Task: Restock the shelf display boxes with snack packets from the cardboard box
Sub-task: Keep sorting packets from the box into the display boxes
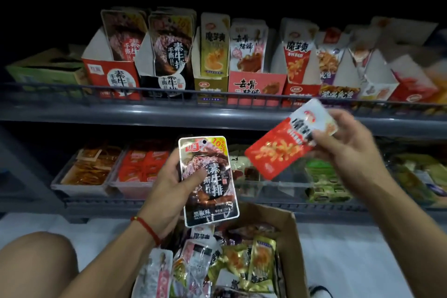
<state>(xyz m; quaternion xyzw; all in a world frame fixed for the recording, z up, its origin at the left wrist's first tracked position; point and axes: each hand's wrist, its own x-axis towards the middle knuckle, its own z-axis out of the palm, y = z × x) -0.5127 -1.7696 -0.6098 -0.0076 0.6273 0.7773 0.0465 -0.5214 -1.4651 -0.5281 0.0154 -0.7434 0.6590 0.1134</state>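
Open air between the upper shelf rail (217, 97) and the cardboard box (291, 244) below, both hands raised in that gap. Two packets in hand: left hand (167, 191) curled round a dark packet (209, 181), upright, thumb across its face; right hand (348, 143) pinching a red packet (287, 143) by its top end, tilted, blurred. Well apart from each other. On the upper shelf, a row of display boxes (256, 84) standing side by side (roughly eight; far ends too dim to count), packets upright inside. Cardboard box open, loose mixed packets heaped within.
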